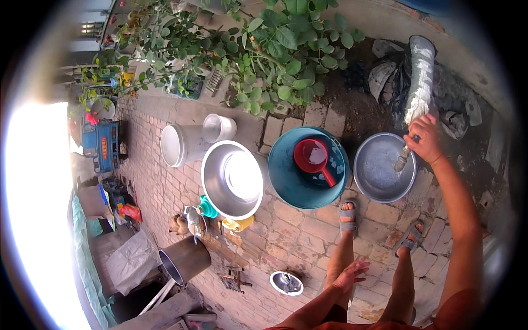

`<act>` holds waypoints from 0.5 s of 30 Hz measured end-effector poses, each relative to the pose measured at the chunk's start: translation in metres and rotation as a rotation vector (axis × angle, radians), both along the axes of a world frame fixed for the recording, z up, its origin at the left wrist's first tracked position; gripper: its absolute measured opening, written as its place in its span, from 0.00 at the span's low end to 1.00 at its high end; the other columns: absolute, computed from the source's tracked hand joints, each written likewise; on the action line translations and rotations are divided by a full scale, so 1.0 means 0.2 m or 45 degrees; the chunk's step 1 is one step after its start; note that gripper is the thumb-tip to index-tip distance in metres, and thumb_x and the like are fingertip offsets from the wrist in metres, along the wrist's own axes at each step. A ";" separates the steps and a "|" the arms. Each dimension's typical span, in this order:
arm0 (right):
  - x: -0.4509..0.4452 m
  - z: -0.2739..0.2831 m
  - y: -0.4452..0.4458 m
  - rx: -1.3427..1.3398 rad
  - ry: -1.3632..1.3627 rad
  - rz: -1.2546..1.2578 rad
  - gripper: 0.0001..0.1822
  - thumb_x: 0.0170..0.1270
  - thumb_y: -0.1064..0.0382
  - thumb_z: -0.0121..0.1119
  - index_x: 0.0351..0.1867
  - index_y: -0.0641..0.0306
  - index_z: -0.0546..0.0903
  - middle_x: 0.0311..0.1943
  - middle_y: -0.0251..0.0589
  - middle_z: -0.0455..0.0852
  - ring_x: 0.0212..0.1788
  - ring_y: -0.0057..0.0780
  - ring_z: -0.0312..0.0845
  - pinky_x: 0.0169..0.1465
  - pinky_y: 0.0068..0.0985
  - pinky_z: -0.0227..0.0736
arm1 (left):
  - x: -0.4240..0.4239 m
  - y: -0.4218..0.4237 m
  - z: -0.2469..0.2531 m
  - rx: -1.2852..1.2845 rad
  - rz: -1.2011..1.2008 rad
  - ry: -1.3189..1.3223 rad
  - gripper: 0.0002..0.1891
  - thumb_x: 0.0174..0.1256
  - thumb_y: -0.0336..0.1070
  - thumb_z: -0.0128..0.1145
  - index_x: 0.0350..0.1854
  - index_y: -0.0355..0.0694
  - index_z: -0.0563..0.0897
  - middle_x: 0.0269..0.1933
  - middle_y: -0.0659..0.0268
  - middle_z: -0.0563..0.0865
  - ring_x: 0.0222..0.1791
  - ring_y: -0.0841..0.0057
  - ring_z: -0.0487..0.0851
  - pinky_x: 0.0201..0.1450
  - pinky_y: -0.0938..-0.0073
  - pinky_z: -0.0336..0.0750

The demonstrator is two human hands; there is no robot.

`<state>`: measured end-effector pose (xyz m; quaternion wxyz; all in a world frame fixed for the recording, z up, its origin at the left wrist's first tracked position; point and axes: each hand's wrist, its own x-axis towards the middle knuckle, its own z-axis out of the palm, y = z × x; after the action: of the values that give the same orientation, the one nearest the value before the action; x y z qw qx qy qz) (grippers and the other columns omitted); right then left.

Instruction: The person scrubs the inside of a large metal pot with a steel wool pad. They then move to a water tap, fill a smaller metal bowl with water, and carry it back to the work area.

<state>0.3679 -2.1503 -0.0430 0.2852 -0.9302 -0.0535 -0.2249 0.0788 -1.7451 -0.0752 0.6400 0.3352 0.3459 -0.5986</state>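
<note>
My right hand [425, 136] grips the handle of a water tap [402, 159], which comes off a pipe wrapped in pale, flaking material [420, 78]. Below the spout stands a grey metal basin [377, 173] with water and froth inside. Empty and with its fingers spread, my left hand [350, 277] hangs in front of my left leg. Beside the basin is a large teal plastic tub [280, 181]; a red plastic dipper [311, 156] lies inside it among some water. Further left, a wide stainless-steel basin [210, 185] catches bright glare.
Leafy rose bushes [284, 37] overhang the far side. White plastic buckets [189, 144], a steel pot [192, 258], a small wooden stool [235, 280] and a small metal bowl [286, 291] stand on the brick paving [305, 231]. A blue vehicle [101, 146] is at the left.
</note>
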 end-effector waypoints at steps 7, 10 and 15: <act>-0.02 0.01 -0.01 -0.045 0.148 -0.009 0.14 0.38 0.64 0.67 0.16 0.54 0.69 0.25 0.29 0.76 0.35 0.31 0.71 0.51 0.31 0.57 | 0.00 0.00 -0.01 -0.008 0.011 0.015 0.38 0.65 0.62 0.48 0.72 0.46 0.55 0.69 0.66 0.66 0.66 0.69 0.65 0.63 0.58 0.62; -0.01 0.01 -0.01 -0.004 0.114 0.001 0.14 0.39 0.64 0.67 0.16 0.55 0.68 0.24 0.30 0.75 0.35 0.31 0.71 0.50 0.31 0.57 | 0.00 0.00 -0.02 -0.009 -0.005 0.022 0.38 0.65 0.62 0.48 0.72 0.46 0.55 0.69 0.66 0.66 0.66 0.70 0.65 0.63 0.58 0.62; -0.02 0.02 -0.01 0.011 0.106 -0.002 0.14 0.39 0.66 0.66 0.16 0.56 0.68 0.24 0.30 0.75 0.35 0.31 0.71 0.51 0.31 0.57 | -0.01 0.01 -0.01 -0.032 -0.011 0.024 0.38 0.65 0.62 0.48 0.72 0.47 0.56 0.69 0.67 0.66 0.66 0.70 0.66 0.63 0.58 0.63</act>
<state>0.3647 -2.1515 -0.0399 0.2911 -0.9375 -0.0399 -0.1863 0.0771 -1.7425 -0.0778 0.6383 0.3231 0.3429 -0.6087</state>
